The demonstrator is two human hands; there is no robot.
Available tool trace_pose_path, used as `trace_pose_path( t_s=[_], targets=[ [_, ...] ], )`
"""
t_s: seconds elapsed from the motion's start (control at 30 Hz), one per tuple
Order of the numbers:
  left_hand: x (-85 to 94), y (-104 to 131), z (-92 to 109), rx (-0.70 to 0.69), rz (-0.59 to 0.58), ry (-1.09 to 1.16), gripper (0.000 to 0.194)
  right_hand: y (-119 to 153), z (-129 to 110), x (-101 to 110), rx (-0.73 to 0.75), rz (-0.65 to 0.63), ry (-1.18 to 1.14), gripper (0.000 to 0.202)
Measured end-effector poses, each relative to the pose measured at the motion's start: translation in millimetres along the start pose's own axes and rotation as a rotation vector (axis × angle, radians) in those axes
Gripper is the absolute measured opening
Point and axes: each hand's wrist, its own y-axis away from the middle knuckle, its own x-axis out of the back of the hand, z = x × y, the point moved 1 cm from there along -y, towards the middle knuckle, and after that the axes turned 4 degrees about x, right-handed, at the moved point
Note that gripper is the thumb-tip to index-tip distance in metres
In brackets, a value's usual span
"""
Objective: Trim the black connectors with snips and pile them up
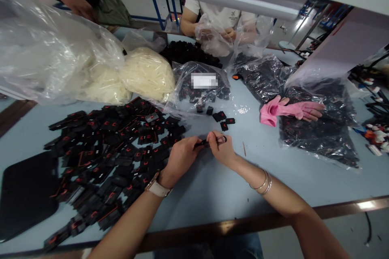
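Black boxy parts (147, 135) (orange-red accents)

A narrow, elongated black piece, seemingly of plastic, (204, 143) is held between the left hand (181, 154) and the right hand (221, 149), pinched in the fingertips at both ends. It lies roughly parallel to the near edge of the pale blue-grey table (197, 194), well in from that edge and about midway between the table's near and far edges. A short dark stretch shows between the hands; a rounded end with a pale glint shows at the right thumb. Fingers cover the rest, so whether it is one part or two joined cannot be told.
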Motion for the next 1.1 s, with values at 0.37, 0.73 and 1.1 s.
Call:
trace_pose_path(
  t_s=[0.37, 0.73, 1.1],
  targets=[
    [2.3, -1, 1, -0.004, -0.020, 0.024, 0.004, 3, 1, -1, 0.003, 0.038, -0.029, 0.034],
    [3.5, -1, 2, 0.011, -0.025, -0.007, 0.001, 4, 9, -2, -0.046, 0.090, -0.159, 0.039],
    [3.6, -1, 3, 0.028, -0.043, -0.007, 0.005, 1, 1, 0, -0.033, 0.016, -0.033, 0.032]
  ],
)
